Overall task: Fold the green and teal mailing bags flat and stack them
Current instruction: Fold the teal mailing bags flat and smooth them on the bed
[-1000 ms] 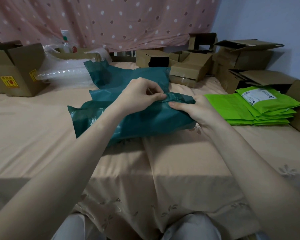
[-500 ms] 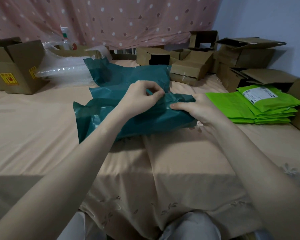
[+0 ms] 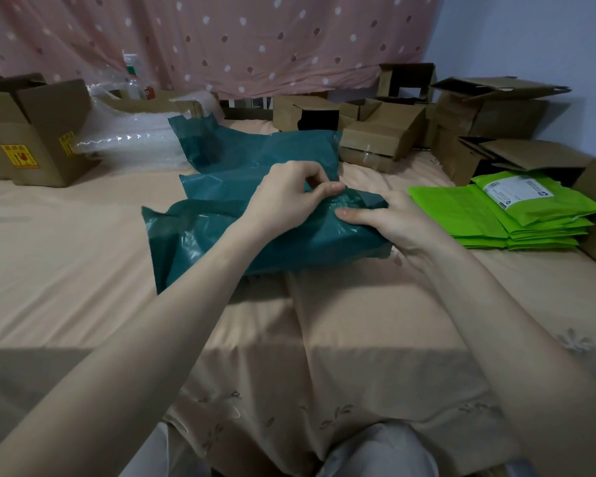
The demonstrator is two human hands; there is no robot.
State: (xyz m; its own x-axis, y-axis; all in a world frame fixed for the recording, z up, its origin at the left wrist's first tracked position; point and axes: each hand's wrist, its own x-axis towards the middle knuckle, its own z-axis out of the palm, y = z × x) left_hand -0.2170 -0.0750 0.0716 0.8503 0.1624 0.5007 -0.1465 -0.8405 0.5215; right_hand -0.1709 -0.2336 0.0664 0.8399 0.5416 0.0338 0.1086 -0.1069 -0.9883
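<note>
Peach-coloured bedsheet [image 3: 324,339] covers the whole work surface, creased down the middle between the person's two forearms. On it, near the centre, lies a puffed teal mailing bag [image 3: 221,235]. The left hand [image 3: 289,197] sits on its upper edge with fingers curled, thumb and forefinger pinching a fold of the film. The right hand [image 3: 389,222] grips the bag's right end, thumb laid along the top and the other fingers wrapped round the far side. Behind this bag more teal bags [image 3: 248,153] lie loosely overlapped. To the right, well apart from the hands, a stack of green mailing bags [image 3: 516,215] lies flat, the top one bearing a white label [image 3: 516,191]. Farther back, open cardboard boxes [image 3: 386,136] crowd the right side; what they hold cannot be told. At far left stands a larger carton [image 3: 38,132] with yellow stickers, beside it clear air-cushion wrap [image 3: 128,142]. A pink dotted curtain [image 3: 221,39] hangs behind.
</note>
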